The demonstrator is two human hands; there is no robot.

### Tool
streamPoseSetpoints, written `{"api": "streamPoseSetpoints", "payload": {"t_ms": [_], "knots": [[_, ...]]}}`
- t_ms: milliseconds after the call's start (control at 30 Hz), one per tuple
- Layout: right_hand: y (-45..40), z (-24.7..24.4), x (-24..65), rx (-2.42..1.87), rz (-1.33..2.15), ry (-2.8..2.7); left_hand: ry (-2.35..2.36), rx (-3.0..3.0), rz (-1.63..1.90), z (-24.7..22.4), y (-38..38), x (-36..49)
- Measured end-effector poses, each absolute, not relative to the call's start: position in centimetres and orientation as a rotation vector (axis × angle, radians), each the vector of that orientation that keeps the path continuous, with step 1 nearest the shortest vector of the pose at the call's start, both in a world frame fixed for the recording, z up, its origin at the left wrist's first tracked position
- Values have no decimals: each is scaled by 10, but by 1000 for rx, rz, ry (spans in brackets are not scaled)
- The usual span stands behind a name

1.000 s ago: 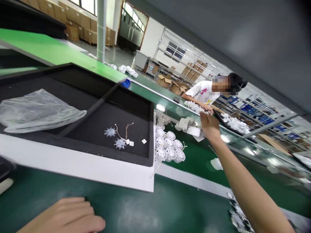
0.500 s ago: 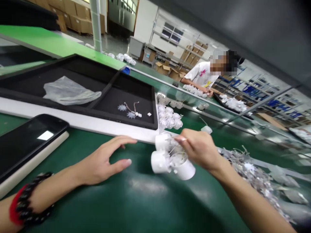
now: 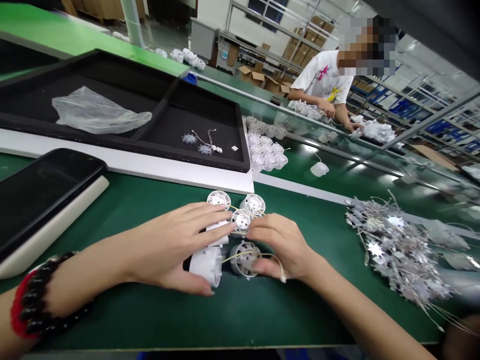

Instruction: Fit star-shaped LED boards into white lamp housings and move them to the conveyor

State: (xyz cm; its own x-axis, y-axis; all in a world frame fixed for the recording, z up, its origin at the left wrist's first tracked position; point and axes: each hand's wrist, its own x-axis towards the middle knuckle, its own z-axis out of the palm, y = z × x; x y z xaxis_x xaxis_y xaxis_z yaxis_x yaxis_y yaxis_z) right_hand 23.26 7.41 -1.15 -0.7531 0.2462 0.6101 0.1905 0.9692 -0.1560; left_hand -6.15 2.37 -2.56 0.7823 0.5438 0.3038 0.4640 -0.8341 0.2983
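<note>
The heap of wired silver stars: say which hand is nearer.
Right. The right hand sits left of the heap, apart from it; the left hand lies farther left, on white housings.

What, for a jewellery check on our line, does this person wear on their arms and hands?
The left hand has a bracelet of dark round beads at the wrist, with a red band beside it. The right hand shows no bracelet or watch. Both forearms are bare, with no sleeves or gloves, and no rings show on the fingers.
</note>
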Motion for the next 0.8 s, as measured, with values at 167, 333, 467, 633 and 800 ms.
{"api": "streamPoseSetpoints", "payload": {"t_ms": [167, 333, 467, 633, 800], "knots": [[82, -14, 262, -545, 306, -2329, 896, 2822, 482, -7, 21, -69], [96, -22, 280, -575, 437, -2373, 1161, 2779, 508, -20, 4, -89], [100, -40, 292, -641, 622, -2483, 1383, 2633, 559, -54, -29, -100], [95, -62, 280, -550, 838, -2660, 1591, 2630, 538, -68, -51, -77], [100, -65, 230, -536, 892, -2709, 1671, 2605, 461, -59, -33, -70]]}}
